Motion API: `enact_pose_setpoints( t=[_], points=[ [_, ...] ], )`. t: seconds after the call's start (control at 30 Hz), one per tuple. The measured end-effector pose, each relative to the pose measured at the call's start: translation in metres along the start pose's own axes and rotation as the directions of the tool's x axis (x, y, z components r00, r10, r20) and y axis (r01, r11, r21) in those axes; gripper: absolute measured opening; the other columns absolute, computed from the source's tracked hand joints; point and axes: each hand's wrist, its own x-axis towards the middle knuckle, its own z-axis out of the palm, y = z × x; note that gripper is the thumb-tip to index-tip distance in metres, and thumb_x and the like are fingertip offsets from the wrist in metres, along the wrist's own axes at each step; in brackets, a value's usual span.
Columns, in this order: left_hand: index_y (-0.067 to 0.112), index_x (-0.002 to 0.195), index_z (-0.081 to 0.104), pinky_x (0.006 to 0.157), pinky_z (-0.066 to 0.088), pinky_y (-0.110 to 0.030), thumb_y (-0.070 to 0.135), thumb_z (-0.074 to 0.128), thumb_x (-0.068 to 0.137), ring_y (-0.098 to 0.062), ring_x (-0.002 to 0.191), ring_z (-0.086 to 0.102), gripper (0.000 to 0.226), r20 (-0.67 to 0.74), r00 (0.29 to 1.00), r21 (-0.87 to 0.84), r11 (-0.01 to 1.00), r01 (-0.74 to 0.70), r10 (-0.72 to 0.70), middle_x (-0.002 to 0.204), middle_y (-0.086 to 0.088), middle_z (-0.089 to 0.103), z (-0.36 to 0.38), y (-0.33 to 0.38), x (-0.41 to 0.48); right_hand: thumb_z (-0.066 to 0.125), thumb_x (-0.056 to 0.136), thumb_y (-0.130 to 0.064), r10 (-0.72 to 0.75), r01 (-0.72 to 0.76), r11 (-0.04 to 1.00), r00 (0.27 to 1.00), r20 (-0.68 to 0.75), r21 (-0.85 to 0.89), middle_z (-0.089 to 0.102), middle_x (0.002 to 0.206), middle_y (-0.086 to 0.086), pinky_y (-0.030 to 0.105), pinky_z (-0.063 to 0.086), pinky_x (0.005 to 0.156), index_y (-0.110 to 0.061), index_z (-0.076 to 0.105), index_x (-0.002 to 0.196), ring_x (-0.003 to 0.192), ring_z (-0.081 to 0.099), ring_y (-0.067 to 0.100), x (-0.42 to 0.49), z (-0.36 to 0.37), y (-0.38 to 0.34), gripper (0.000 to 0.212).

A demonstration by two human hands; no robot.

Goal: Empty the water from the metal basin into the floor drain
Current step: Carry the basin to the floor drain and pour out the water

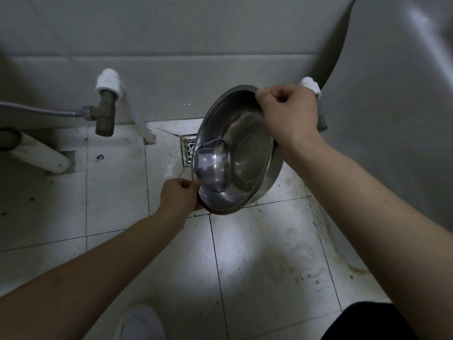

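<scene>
A round metal basin [247, 153] is held tilted above the tiled floor, its left rim lowest. A small pool of water [212, 165] lies against that low left side. My left hand [180, 196] pinches the rim at the lower left. My right hand [286, 114] grips the raised upper-right rim. The square floor drain [187, 149] sits in the floor directly under the basin's left edge and is partly hidden by it.
A brass valve with a white fitting [106, 104] and a hose juts from the tiled wall at left. A white pipe [39, 155] lies on the floor at far left. A white basin body [392, 82] looms at right. A white shoe [139, 322] shows at the bottom.
</scene>
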Motion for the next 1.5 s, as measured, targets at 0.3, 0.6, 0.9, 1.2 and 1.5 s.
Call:
enact_pose_setpoints(
  t=[0.3,0.6,0.9,1.2,1.5],
  points=[
    [0.004,0.082,0.069,0.045,0.056,-0.022,0.016,0.066,0.096,-0.011,0.051,0.071,0.019,0.008,1.000,-0.012,1.000,0.006,-0.006,0.076,-0.013,0.072,0.000,-0.001,0.001,0.065,0.097,-0.028,-0.012,0.012,1.000,1.000,-0.003,-0.005,0.075,0.098,0.023,0.039,0.060,0.086,0.003,0.075,0.100,0.094,0.070,0.032,-0.002,-0.002,-0.002,0.032],
    [0.005,0.082,0.069,0.045,0.056,-0.022,0.016,0.065,0.097,-0.011,0.051,0.071,0.019,0.004,1.000,-0.012,1.000,0.015,-0.015,0.073,-0.010,0.072,0.001,-0.001,0.000,0.065,0.097,-0.028,-0.024,0.024,1.000,1.000,0.000,-0.016,0.073,0.099,0.027,0.045,0.059,0.086,0.008,0.072,0.100,0.095,0.069,0.037,-0.002,-0.002,-0.003,0.036],
    [0.003,0.079,0.069,0.049,0.059,-0.026,0.019,0.068,0.095,-0.014,0.050,0.071,0.022,0.011,1.000,-0.022,0.999,0.028,-0.028,0.067,-0.010,0.071,-0.003,-0.001,-0.003,0.064,0.097,-0.028,-0.051,0.052,0.998,0.998,0.026,-0.029,0.072,0.092,0.027,0.042,0.059,0.084,0.010,0.070,0.094,0.076,0.068,0.030,-0.002,0.003,-0.004,0.039],
    [0.001,0.082,0.068,0.047,0.057,-0.023,0.018,0.066,0.096,-0.015,0.052,0.071,0.022,0.011,0.999,-0.012,0.999,0.032,-0.032,0.074,-0.014,0.072,-0.005,0.001,-0.006,0.064,0.097,-0.028,-0.052,0.053,0.998,0.998,0.040,-0.029,0.069,0.099,0.031,0.046,0.059,0.082,0.012,0.069,0.097,0.082,0.068,0.038,-0.004,0.008,-0.006,0.040],
    [0.001,0.082,0.069,0.045,0.055,-0.020,0.018,0.066,0.097,-0.011,0.046,0.069,0.022,0.006,0.999,0.013,0.999,0.034,-0.034,0.071,-0.013,0.071,-0.004,-0.002,-0.003,0.065,0.095,-0.028,-0.057,0.058,0.997,0.998,0.028,-0.043,0.070,0.095,0.029,0.050,0.058,0.084,0.009,0.071,0.093,0.075,0.066,0.033,-0.003,0.012,-0.008,0.038]
  ],
)
